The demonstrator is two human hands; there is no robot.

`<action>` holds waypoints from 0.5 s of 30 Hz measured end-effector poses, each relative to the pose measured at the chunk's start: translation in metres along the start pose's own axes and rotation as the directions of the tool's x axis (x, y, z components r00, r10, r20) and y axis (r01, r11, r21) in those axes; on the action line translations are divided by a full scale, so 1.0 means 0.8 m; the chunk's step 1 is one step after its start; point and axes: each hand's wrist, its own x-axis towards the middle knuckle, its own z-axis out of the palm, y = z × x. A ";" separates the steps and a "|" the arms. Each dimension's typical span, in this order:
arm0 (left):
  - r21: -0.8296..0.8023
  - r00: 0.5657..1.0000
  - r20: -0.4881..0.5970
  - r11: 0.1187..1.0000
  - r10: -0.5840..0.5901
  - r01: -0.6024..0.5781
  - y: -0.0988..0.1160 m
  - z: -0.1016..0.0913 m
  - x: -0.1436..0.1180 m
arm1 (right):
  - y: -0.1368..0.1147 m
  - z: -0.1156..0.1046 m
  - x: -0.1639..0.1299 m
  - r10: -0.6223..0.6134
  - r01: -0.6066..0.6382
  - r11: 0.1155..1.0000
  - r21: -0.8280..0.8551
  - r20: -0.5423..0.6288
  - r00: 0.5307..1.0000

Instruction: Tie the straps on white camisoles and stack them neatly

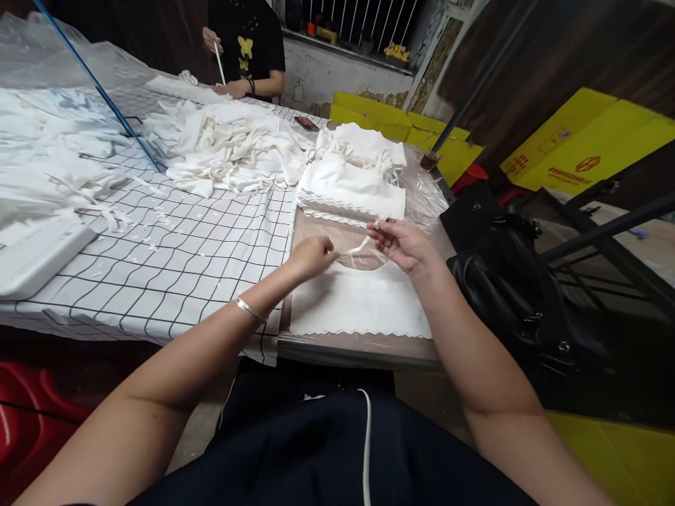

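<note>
A white camisole (361, 302) with a wavy hem lies flat at the table's front edge, its curved neckline facing away from me. Between my hands runs a thin white strap (358, 248). My left hand (313, 257) is closed round the strap's left end, above the garment's left side. With thumb and fingers, my right hand (399, 242) pinches the strap's other end, slightly higher and to the right. Just beyond my hands sits a stack of similar white camisoles (351, 179).
Heaps of white garments (237, 144) cover the checked tablecloth (211, 246). A white box-like device (45, 256) sits at left, near a blue pole (126, 126). Across the table a person (247, 49) holds a white strip. Black bags (506, 281) and yellow boxes (590, 144) stand at right.
</note>
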 end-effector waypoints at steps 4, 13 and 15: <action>0.305 0.997 0.052 0.950 0.056 -0.069 -0.006 0.023 -0.039 | 0.005 0.007 0.022 -0.030 0.030 0.999 -0.021 0.013 0.999; 0.227 0.997 0.056 0.971 0.059 -0.071 -0.008 0.039 -0.042 | 0.083 0.006 0.001 -0.094 0.114 0.982 -0.148 0.137 0.986; 0.195 0.996 0.026 0.976 0.091 -0.094 -0.008 0.043 -0.045 | 0.089 0.005 -0.003 -0.132 0.157 0.973 -0.166 0.155 0.979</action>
